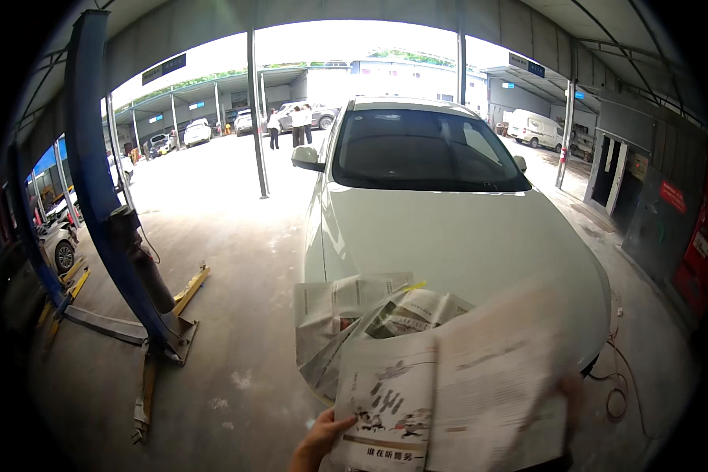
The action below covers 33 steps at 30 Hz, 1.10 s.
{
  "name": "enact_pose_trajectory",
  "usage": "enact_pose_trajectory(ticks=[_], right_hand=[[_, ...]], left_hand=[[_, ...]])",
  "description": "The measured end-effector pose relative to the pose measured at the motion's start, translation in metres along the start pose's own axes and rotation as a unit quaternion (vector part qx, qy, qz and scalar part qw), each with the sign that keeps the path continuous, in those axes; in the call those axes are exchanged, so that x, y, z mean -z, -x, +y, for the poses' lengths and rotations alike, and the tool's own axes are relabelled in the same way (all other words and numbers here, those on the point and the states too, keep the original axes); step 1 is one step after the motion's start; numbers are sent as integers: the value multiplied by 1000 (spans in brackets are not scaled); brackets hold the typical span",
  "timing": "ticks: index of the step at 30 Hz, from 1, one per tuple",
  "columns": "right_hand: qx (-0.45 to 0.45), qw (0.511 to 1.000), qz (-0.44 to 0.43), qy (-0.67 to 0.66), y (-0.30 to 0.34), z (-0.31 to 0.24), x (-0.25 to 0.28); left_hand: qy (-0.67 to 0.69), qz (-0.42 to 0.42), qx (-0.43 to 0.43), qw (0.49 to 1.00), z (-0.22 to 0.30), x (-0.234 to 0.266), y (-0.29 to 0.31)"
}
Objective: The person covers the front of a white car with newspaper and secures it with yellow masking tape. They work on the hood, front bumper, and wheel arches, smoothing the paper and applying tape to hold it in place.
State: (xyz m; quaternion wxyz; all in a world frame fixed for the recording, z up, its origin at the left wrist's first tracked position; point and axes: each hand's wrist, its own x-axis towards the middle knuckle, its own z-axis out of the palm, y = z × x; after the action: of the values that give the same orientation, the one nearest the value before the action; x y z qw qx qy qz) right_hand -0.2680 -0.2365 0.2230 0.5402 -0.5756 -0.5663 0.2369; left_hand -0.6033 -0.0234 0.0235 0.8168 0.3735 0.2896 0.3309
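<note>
A newspaper [389,393] is spread open low in front of me, its left page printed with pictures and its right page smeared by motion. My left hand [322,436] pinches the left edge of that newspaper, thumb on top. At the right edge of the sheets is my right hand [572,401], blurred and partly hidden, so its fingers do not show clearly. Beyond the held paper, crumpled newspaper sheets [330,303] lie over the front left corner of a white car's hood [440,236]. A small strip of yellow tape [415,285] shows on them.
A blue lift post [106,181] stands on the left, with yellow-edged arms [190,289] low over the floor. On the right, a hose [617,401] lies coiled beside the car, near a grey cabinet [653,212]. Several people [299,122] stand far off among parked cars.
</note>
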Motion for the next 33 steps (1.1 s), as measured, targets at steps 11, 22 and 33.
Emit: enact_pose_trajectory(ticks=[11,22,33], right_hand=[[-73,983,153,66,-22,-18,9],[-58,985,143,78,-12,-29,28],[92,929,-344,97,-69,-40,104]], left_hand=[[42,63,-113,991,182,-67,-289],[-293,-39,95,951,163,-66,-426],[-307,-395,-192,844,143,-220,-173]])
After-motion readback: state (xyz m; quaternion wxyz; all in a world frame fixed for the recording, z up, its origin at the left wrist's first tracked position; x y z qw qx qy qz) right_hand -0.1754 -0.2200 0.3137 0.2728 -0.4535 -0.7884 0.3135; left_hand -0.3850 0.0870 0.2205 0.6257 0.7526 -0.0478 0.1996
